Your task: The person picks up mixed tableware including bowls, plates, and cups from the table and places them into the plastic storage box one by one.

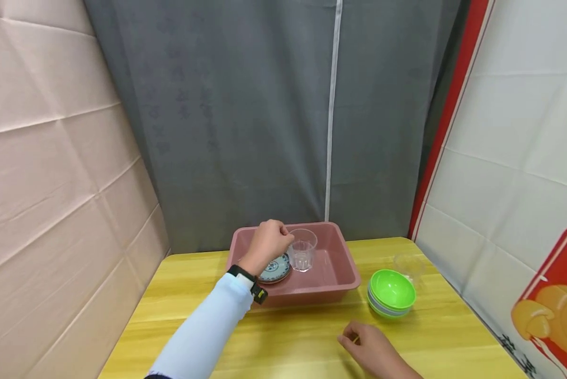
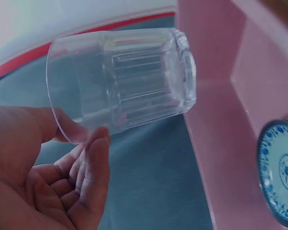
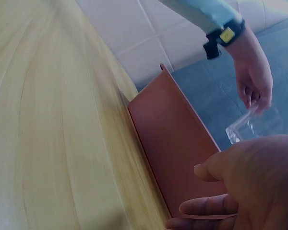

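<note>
My left hand (image 1: 268,246) pinches a clear drinking glass (image 1: 304,257) at its rim between thumb and fingers. In the left wrist view the glass (image 2: 141,79) has a smooth upper band and a ribbed lower part, with nothing inside. It hangs over the pink plastic basin (image 1: 307,296), as the right wrist view also shows. Blue-and-white patterned plates (image 1: 275,269) lie stacked in the basin, partly hidden behind my left wrist. My right hand (image 1: 370,347) hovers near the table front, fingers loosely bent and holding nothing.
Right of the basin stands a stack of bowls (image 1: 392,290), bright green on top. Behind it is another clear glass-like object (image 1: 408,265), faint against the wood. The yellow wooden table (image 1: 288,337) meets a grey curtain (image 1: 245,131) at the back and pale fabric walls at both sides.
</note>
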A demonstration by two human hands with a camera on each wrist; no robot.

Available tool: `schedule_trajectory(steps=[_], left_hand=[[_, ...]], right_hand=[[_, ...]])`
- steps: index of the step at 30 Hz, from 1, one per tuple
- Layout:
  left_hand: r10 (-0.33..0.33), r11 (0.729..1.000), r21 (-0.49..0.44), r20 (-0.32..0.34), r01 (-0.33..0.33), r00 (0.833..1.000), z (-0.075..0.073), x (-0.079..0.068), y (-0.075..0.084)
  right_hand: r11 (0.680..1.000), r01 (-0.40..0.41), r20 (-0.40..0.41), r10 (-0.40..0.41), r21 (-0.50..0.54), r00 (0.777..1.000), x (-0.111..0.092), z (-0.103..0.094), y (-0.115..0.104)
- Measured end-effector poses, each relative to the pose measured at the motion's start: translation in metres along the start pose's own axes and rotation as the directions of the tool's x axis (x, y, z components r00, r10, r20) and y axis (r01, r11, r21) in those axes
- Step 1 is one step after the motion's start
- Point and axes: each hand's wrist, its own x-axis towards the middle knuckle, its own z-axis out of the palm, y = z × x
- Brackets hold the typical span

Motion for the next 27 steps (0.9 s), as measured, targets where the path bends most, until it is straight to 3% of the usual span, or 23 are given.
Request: schedule_trajectory(steps=[6, 12, 19, 25, 27], left_hand=[[-0.074, 0.997, -0.013, 0.031, 0.075, 0.997, 0.017, 0.036, -0.011], [-0.098, 0.995, 0.028, 0.068, 0.096, 0.993, 0.035, 0.066, -0.024], [-0.199, 0.98, 0.04, 0.156, 0.195, 0.967, 0.052, 0.096, -0.052], [-0.272, 0.961, 0.021, 0.214, 0.274, 0.938, 0.065, 0.102, -0.071], [-0.266, 0.962, 0.007, 0.236, 0.273, 0.934, 0.077, 0.115, -0.091]], right_hand=[[0.999, -0.031, 0.042, 0.031, 0.015, 0.999, -0.001, -0.001, 0.001], [0.999, -0.042, 0.035, 0.041, 0.021, 0.999, -0.006, -0.001, 0.0], [0.999, -0.025, 0.021, 0.024, 0.048, 0.999, -0.01, -0.001, 0.002], [0.996, -0.014, 0.038, 0.011, 0.083, 0.999, -0.017, -0.003, 0.008], [0.996, -0.013, 0.04, 0.01, 0.088, 0.999, -0.017, -0.002, 0.009]])
